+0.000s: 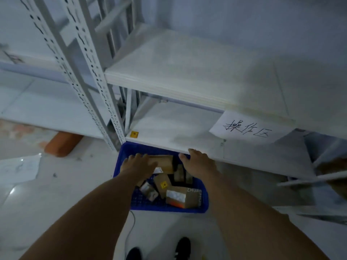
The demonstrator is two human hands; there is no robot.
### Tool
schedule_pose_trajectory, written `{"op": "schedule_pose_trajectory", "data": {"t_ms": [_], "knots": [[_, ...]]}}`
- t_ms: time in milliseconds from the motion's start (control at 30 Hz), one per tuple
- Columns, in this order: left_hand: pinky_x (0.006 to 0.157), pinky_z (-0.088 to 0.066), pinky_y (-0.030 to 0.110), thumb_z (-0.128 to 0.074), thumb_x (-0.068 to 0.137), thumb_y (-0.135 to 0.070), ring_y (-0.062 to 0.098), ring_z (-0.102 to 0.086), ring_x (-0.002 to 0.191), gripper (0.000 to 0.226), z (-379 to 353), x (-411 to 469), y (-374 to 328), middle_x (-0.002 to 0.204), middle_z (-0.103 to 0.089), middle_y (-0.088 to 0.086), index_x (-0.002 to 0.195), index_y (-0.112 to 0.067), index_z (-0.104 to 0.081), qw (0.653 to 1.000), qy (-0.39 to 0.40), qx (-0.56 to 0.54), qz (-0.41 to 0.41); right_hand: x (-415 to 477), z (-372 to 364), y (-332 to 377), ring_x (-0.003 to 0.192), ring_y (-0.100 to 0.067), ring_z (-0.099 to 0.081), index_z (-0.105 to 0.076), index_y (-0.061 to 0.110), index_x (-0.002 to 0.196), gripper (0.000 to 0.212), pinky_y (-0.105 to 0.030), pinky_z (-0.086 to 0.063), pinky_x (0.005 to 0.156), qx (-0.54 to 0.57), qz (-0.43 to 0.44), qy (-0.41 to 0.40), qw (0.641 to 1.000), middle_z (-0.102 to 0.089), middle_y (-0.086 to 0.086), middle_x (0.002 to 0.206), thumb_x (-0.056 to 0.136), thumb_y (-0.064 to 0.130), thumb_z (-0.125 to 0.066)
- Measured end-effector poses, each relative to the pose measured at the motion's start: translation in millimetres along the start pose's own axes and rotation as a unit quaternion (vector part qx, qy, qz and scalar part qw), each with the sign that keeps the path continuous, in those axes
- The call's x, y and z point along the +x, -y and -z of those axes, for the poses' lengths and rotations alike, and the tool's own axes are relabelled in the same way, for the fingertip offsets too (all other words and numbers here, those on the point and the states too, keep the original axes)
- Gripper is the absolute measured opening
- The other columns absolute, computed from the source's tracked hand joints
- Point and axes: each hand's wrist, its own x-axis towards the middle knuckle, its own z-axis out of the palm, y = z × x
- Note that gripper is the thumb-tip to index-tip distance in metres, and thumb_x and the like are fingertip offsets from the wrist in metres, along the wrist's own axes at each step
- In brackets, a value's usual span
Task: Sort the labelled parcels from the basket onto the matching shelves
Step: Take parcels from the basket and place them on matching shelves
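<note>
Parcel [165, 163] at the far end of the basket [169, 209], under the low shelf [169, 132] edge: left hand [139, 164] lies spread on it, the grip of the right hand [197, 164] cannot be told; lifted straight up, it could strike that edge.

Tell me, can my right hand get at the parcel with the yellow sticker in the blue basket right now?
Probably yes. The yellow-sticker parcel lies uncovered on top in the blue basket, close by the right hand, which is open. The left hand is aside, over a longer parcel.
</note>
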Motion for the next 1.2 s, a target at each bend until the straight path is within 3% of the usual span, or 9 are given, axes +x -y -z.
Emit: {"op": "schedule_pose_trajectory", "data": {"t_ms": [167, 267, 433, 533, 733, 833, 933, 1067, 1200], "knots": [[0.103, -0.043, 0.042, -0.048, 0.100, -0.051, 0.036, -0.051, 0.128, 0.058, -100, 64, 10, 0.141, -0.052, 0.015, 0.144, -0.014, -0.045, 0.983, 0.026, -0.157, 0.097, 79, -85, -50, 0.140, -0.034, -0.043, -0.036, 0.017, 0.156, 0.068, -0.045, -0.041, 0.107, 0.041, -0.020, 0.086, 0.995, -0.044, -0.010, 0.157, 0.106, 0.063, -0.026], [0.099, -0.045, 0.039, -0.046, 0.104, -0.040, 0.037, -0.055, 0.122, 0.046, -166, 102, 13, 0.137, -0.053, 0.019, 0.139, -0.009, -0.047, 0.971, 0.081, -0.180, 0.137, 124, -144, -81, 0.124, -0.031, -0.056, -0.034, 0.024, 0.156, 0.069, -0.040, -0.046, 0.101, 0.070, -0.040, 0.119, 0.990, -0.056, -0.008, 0.143, 0.103, 0.066, -0.030], [0.095, -0.048, 0.037, -0.049, 0.105, -0.029, 0.033, -0.058, 0.117, 0.023, -261, 151, 27, 0.130, -0.059, 0.014, 0.117, -0.010, -0.052, 0.948, 0.102, -0.242, 0.180, 184, -246, -110, 0.122, -0.028, -0.058, -0.053, 0.027, 0.140, 0.049, -0.042, -0.049, 0.102, 0.093, -0.019, 0.170, 0.981, -0.058, -0.006, 0.142, 0.105, 0.057, -0.037], [0.095, -0.048, 0.037, -0.050, 0.105, -0.029, 0.028, -0.058, 0.113, 0.022, -300, 187, 43, 0.129, -0.058, 0.011, 0.120, -0.013, -0.052, 0.932, 0.108, -0.287, 0.193, 219, -306, -111, 0.135, -0.029, -0.052, -0.043, 0.029, 0.153, 0.054, -0.040, -0.045, 0.109, 0.123, -0.023, 0.208, 0.970, -0.051, -0.005, 0.153, 0.105, 0.053, -0.041], [0.061, -0.035, 0.034, -0.049, 0.105, -0.035, 0.017, -0.048, 0.071, 0.028, -359, 279, 98, 0.096, -0.052, 0.007, 0.115, -0.008, -0.050, 0.889, 0.084, -0.358, 0.272, 287, -422, -90, 0.130, -0.027, -0.054, -0.050, 0.021, 0.146, 0.047, -0.037, -0.047, 0.105, 0.129, -0.004, 0.225, 0.966, -0.056, -0.004, 0.145, 0.104, 0.041, -0.054], [0.057, -0.036, 0.031, -0.049, 0.106, -0.038, 0.016, -0.049, 0.069, 0.029, -380, 323, 132, 0.097, -0.055, 0.009, 0.111, -0.009, -0.050, 0.861, 0.065, -0.400, 0.306, 317, -477, -83, 0.109, -0.028, -0.061, -0.054, 0.018, 0.134, 0.038, -0.036, -0.052, 0.087, 0.136, -0.048, 0.245, 0.959, -0.062, -0.009, 0.125, 0.101, 0.036, -0.059], [0.067, -0.043, 0.036, -0.053, 0.104, -0.039, 0.022, -0.051, 0.065, 0.038, -408, 366, 162, 0.085, -0.057, 0.012, 0.105, -0.002, -0.063, 0.817, 0.044, -0.468, 0.333, 344, -523, -83, 0.117, -0.032, -0.058, -0.051, 0.014, 0.122, 0.027, -0.032, -0.046, 0.089, 0.153, -0.092, 0.272, 0.946, -0.057, -0.007, 0.119, 0.101, 0.028, -0.061], [0.064, -0.043, 0.036, -0.058, 0.101, -0.038, 0.024, -0.049, 0.064, 0.047, -435, 411, 183, 0.084, -0.061, 0.020, 0.120, 0.004, -0.064, 0.749, 0.022, -0.554, 0.363, 368, -567, -78, 0.128, -0.031, -0.056, -0.040, 0.013, 0.150, 0.062, -0.037, -0.048, 0.101, 0.080, -0.071, 0.233, 0.967, -0.055, -0.010, 0.145, 0.098, 0.031, -0.068], [0.071, -0.050, 0.036, -0.064, 0.098, -0.037, 0.020, -0.053, 0.069, 0.038, -447, 452, 186, 0.085, -0.058, 0.009, 0.106, 0.000, -0.060, 0.690, -0.007, -0.615, 0.381, 379, -586, -61, 0.139, -0.029, -0.043, -0.027, 0.012, 0.158, 0.086, -0.038, -0.041, 0.110, -0.042, -0.048, 0.165, 0.984, -0.038, -0.012, 0.154, 0.093, 0.051, -0.069]]}}
